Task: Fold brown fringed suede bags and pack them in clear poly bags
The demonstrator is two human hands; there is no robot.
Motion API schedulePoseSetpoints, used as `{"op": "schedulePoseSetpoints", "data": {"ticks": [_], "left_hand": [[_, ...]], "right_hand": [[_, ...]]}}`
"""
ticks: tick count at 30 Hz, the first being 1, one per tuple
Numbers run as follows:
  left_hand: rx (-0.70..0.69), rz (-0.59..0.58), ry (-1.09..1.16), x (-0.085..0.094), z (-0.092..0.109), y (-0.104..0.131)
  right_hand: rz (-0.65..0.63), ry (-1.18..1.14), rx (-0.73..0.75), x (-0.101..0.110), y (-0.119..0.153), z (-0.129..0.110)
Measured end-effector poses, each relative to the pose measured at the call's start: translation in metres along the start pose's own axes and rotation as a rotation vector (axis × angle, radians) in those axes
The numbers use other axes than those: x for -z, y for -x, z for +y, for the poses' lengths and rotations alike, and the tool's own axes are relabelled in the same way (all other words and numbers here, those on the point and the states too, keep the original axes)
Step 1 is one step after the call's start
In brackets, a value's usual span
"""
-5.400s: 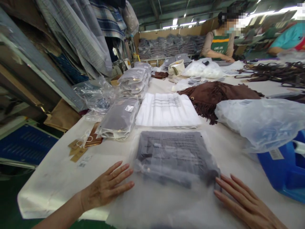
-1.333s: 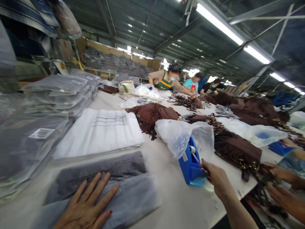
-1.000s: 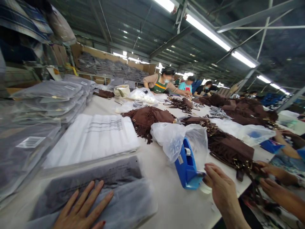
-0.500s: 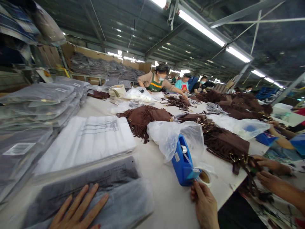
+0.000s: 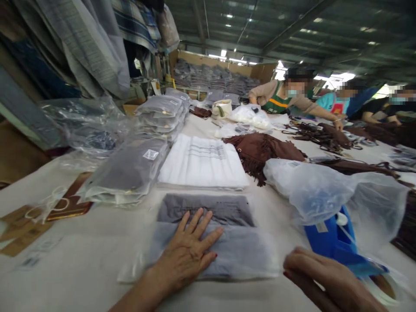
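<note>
My left hand [image 5: 186, 251] lies flat with fingers spread on a clear plastic bag [image 5: 269, 260] holding a folded dark grey garment [image 5: 234, 208]. To the right of the bag is my right hand [image 5: 321, 273], slightly blurred, its thumb and fingers pinched together. Whatever those fingertips hold is too small to make out. Beyond that hand stands a blue tape dispenser [image 5: 328, 238], partly covered by a crumpled translucent plastic bag [image 5: 308, 186]. A tape roll [image 5: 385, 288] lies beside the dispenser, partly hidden behind my right hand.
Behind the bagged garment sits a stack of white plastic bags [image 5: 201, 167]. Stacked bagged grey garments [image 5: 130, 169] and brown tags [image 5: 69, 197] are on the left. A brown fringed bag [image 5: 266, 149] lies further back. Across the table a co-worker [image 5: 279, 97] reaches over brown items.
My right hand has left the tape dispenser's cutting edge and come towards the bagged garment. My left hand stays flat on that bag. The view has swung left.
</note>
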State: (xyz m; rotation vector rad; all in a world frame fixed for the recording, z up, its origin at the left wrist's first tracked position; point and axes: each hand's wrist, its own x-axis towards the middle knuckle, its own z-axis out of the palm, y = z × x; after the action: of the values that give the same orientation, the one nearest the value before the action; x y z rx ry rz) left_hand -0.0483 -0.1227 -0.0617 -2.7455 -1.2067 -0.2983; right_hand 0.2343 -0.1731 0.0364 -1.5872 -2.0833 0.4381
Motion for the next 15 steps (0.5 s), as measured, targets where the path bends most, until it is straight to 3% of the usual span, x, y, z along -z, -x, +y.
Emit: {"op": "schedulePoseSetpoints", "data": {"ticks": [1, 2, 4, 7, 11, 15], "left_hand": [[0.005, -0.010, 0.026, 0.001, 0.000, 0.000], [0.009, -0.017, 0.050, 0.001, 0.001, 0.000], [0.017, -0.026, 0.088, 0.002, 0.001, 0.000], [0.032, -0.037, 0.129, 0.002, 0.001, 0.001], [0.044, -0.052, 0.165, -0.001, 0.001, 0.002], [0.045, -0.053, 0.178, -0.002, 0.001, 0.002]], "right_hand": [[-0.234, -0.022, 0.091, 0.000, -0.019, -0.008], [-0.386, -0.027, 0.154, -0.002, -0.037, -0.014], [-0.551, 0.006, 0.238, -0.013, -0.068, -0.016], [-0.637, 0.098, 0.261, -0.036, -0.102, -0.008], [-0.703, 0.160, 0.168, -0.063, -0.125, 0.004], [-0.569, 0.290, 0.005, -0.066, -0.133, 0.017]]}}
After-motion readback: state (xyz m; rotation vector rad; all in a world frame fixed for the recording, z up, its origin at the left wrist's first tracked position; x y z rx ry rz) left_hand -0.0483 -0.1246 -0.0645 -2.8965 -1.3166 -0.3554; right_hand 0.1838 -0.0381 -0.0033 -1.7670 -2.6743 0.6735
